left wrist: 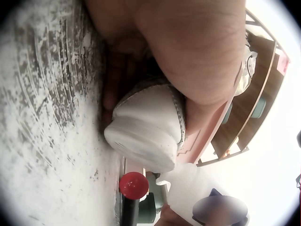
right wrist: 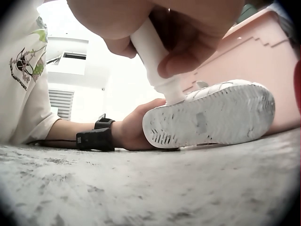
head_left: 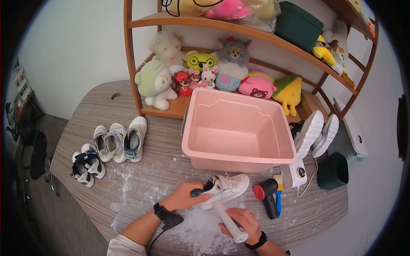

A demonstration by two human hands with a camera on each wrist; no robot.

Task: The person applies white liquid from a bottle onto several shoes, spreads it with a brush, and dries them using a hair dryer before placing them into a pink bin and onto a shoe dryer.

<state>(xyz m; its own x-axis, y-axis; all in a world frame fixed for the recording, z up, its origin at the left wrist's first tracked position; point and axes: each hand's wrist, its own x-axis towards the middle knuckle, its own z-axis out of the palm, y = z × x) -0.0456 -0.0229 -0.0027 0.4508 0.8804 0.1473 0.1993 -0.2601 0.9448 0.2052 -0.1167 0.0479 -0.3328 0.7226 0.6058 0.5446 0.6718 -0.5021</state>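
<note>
My left hand (head_left: pixel 184 197) grips a white sneaker (head_left: pixel 230 186) by its heel end, and the shoe lies tilted on its side over the powdery table. The right wrist view shows the sole (right wrist: pixel 211 117), pale with dark worn marks. In my right hand (head_left: pixel 245 220) is a white plastic bottle (head_left: pixel 230 225), fingers wrapped round its body. The bottle's narrowed end (right wrist: pixel 173 92) meets the shoe's side near the heel, close to the left fingers. From the left wrist, the shoe's rounded white heel (left wrist: pixel 141 141) fills the middle, with the fingers partly hidden behind it.
White powder (head_left: pixel 200 232) covers the front of the table. A pink bin (head_left: pixel 239 164) stands behind the shoe. To the right lie a black-and-red hair dryer (head_left: pixel 268 198) and a blue-handled brush (head_left: pixel 279 196). More shoes (head_left: pixel 115 143) stand left; plush toys (head_left: pixel 156 83) fill the shelf.
</note>
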